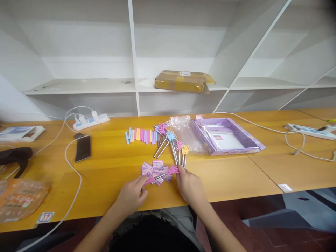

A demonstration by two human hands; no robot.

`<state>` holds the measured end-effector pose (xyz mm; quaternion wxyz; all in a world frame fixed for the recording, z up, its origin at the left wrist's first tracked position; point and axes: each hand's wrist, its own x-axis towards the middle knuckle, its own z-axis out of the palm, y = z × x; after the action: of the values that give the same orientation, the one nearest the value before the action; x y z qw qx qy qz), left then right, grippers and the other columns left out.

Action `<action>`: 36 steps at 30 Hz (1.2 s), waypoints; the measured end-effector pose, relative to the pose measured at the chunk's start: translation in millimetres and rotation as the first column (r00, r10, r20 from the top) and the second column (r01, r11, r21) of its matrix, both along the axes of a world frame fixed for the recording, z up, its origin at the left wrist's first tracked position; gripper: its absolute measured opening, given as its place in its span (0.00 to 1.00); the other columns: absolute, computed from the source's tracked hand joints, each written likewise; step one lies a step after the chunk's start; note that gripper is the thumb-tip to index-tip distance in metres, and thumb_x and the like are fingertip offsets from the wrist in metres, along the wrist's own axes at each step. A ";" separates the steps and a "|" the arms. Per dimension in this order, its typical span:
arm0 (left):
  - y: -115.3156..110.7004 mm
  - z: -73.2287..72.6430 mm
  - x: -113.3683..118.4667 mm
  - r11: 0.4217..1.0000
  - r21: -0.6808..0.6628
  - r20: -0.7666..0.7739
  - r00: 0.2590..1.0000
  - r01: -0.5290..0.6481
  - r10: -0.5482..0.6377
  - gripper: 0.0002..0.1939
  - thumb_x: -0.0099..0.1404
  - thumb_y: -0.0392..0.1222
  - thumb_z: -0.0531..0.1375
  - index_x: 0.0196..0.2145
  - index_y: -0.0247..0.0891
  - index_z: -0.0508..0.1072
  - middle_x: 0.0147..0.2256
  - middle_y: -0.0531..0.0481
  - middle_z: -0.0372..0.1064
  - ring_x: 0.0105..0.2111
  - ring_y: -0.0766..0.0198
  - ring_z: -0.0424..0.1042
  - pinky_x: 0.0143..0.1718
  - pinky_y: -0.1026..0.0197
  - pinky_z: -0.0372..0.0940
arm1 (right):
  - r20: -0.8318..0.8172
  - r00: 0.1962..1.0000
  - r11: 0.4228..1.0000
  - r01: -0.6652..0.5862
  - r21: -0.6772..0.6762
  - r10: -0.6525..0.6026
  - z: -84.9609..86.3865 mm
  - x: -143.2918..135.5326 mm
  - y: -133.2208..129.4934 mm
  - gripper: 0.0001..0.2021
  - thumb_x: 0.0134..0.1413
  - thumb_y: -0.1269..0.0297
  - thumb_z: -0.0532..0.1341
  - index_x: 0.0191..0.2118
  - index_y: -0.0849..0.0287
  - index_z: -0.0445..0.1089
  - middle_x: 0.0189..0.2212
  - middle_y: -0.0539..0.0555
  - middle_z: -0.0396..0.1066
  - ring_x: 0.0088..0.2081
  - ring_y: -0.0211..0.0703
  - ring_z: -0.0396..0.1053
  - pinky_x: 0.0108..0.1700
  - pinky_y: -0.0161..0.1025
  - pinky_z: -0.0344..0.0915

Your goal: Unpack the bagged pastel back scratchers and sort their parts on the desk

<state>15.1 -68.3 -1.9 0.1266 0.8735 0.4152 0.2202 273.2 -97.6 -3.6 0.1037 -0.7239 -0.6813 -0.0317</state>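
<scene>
A pink back scratcher [159, 176] with a metal rod is held level between my hands. My left hand [132, 193] is closed on its pink handle. At the other end, the fingers of my right hand [189, 184] are pinched at the claw tips. Beneath the rod lies a loose pile of small purple and pink printed cards [158, 164]. Just beyond my right hand, several back scratchers with blue, pink and yellow claws [172, 135] lie heaped, their rods pointing towards me. Left of them is a row of pastel handle tubes [141, 135].
A clear plastic bag [185, 131] and an open purple box [237, 151] lie behind on the right. A phone [83, 148], a power strip [91, 121] and white cables are on the left, with an orange package [23, 199]. A taped carton [181, 81] sits on the shelf.
</scene>
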 end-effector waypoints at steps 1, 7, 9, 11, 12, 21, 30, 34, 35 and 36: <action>-0.7 -3.2 -2.3 0.999 -0.026 0.007 0.999 0.035 -0.034 0.24 0.64 0.29 0.53 0.54 0.41 0.75 0.41 0.47 0.80 0.34 0.60 0.78 0.37 0.61 0.69 | -0.012 0.999 0.999 -0.036 0.015 0.036 -0.3 1.2 -1.1 0.07 0.73 0.68 0.54 0.39 0.57 0.66 0.30 0.55 0.77 0.27 0.42 0.74 0.29 0.38 0.48; -1.0 -13.2 -14.0 0.993 -0.119 -0.014 1.000 0.017 -0.019 0.18 0.64 0.29 0.52 0.47 0.42 0.74 0.37 0.48 0.78 0.34 0.58 0.77 0.36 0.59 0.66 | -0.153 0.980 0.976 -0.095 0.196 0.126 -12.3 15.6 -3.6 0.08 0.72 0.65 0.53 0.39 0.56 0.66 0.28 0.53 0.76 0.25 0.43 0.73 0.29 0.38 0.51; -1.2 -15.2 -12.7 0.992 -0.127 -0.050 0.999 0.003 -0.009 0.16 0.65 0.29 0.52 0.44 0.42 0.74 0.34 0.49 0.77 0.32 0.58 0.77 0.34 0.59 0.64 | -0.212 0.960 0.961 -0.132 0.243 0.185 -18.3 15.3 -3.1 0.08 0.72 0.66 0.52 0.42 0.57 0.68 0.29 0.53 0.77 0.27 0.44 0.73 0.30 0.38 0.55; -1.4 -16.3 -11.1 0.992 -0.125 -0.107 0.994 -0.009 -0.005 0.13 0.66 0.30 0.52 0.42 0.42 0.72 0.30 0.50 0.76 0.30 0.58 0.76 0.32 0.59 0.61 | -0.239 0.935 0.938 -0.189 0.291 0.263 -23.5 16.8 -1.9 0.09 0.72 0.66 0.52 0.45 0.57 0.69 0.30 0.53 0.78 0.29 0.46 0.74 0.33 0.39 0.60; -1.6 -16.5 -10.3 0.993 -0.119 -0.139 0.990 -0.015 -0.002 0.12 0.66 0.30 0.52 0.41 0.41 0.72 0.30 0.50 0.76 0.30 0.58 0.75 0.32 0.59 0.61 | -0.242 0.924 0.924 -0.213 0.317 0.296 -25.6 18.3 -1.3 0.09 0.72 0.66 0.52 0.46 0.57 0.70 0.32 0.54 0.79 0.30 0.47 0.74 0.35 0.39 0.62; 0.2 -11.3 -8.0 0.995 -0.098 -0.296 0.955 -0.028 -0.002 0.10 0.70 0.30 0.52 0.41 0.39 0.71 0.33 0.46 0.77 0.33 0.57 0.77 0.34 0.60 0.63 | -0.156 0.887 0.872 -0.370 0.321 0.434 -22.5 29.9 0.2 0.10 0.76 0.66 0.52 0.49 0.59 0.70 0.33 0.55 0.78 0.32 0.47 0.72 0.37 0.41 0.62; 13.2 18.0 -16.1 0.999 0.033 -0.373 0.928 0.007 0.006 0.13 0.70 0.30 0.52 0.39 0.39 0.75 0.30 0.45 0.78 0.29 0.56 0.77 0.31 0.59 0.63 | -0.018 0.830 0.802 -0.532 0.273 0.557 -0.6 31.2 -4.6 0.13 0.77 0.69 0.50 0.46 0.58 0.72 0.30 0.54 0.77 0.29 0.44 0.72 0.34 0.39 0.62; 19.3 27.9 -33.4 0.988 0.136 -0.336 0.941 0.077 -0.027 0.14 0.71 0.30 0.51 0.35 0.40 0.75 0.27 0.48 0.76 0.27 0.58 0.75 0.28 0.58 0.61 | -0.008 0.848 0.835 -0.519 0.184 0.529 8.1 52.5 -10.1 0.16 0.78 0.62 0.50 0.45 0.55 0.75 0.33 0.55 0.79 0.31 0.47 0.75 0.36 0.41 0.67; 22.9 30.8 -45.2 0.985 0.159 -0.327 0.945 0.074 -0.019 0.15 0.71 0.30 0.51 0.35 0.40 0.75 0.28 0.48 0.76 0.27 0.58 0.75 0.29 0.58 0.61 | -0.042 0.864 0.856 -0.488 0.171 0.501 9.6 71.2 -13.0 0.16 0.77 0.60 0.50 0.46 0.54 0.76 0.35 0.57 0.80 0.33 0.48 0.77 0.38 0.42 0.69; 27.3 33.9 -61.2 0.982 0.183 -0.303 0.953 0.056 0.002 0.15 0.71 0.30 0.51 0.34 0.40 0.75 0.28 0.48 0.76 0.27 0.58 0.76 0.29 0.58 0.62 | -0.087 0.888 0.885 -0.433 0.169 0.451 10.7 96.0 -17.4 0.16 0.76 0.59 0.51 0.46 0.53 0.76 0.38 0.59 0.81 0.36 0.50 0.78 0.40 0.44 0.71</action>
<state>-46.1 -41.1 32.0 -0.0189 0.9106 0.3949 0.1209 369.2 -115.0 7.1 0.2026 -0.5402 -0.8167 -0.0115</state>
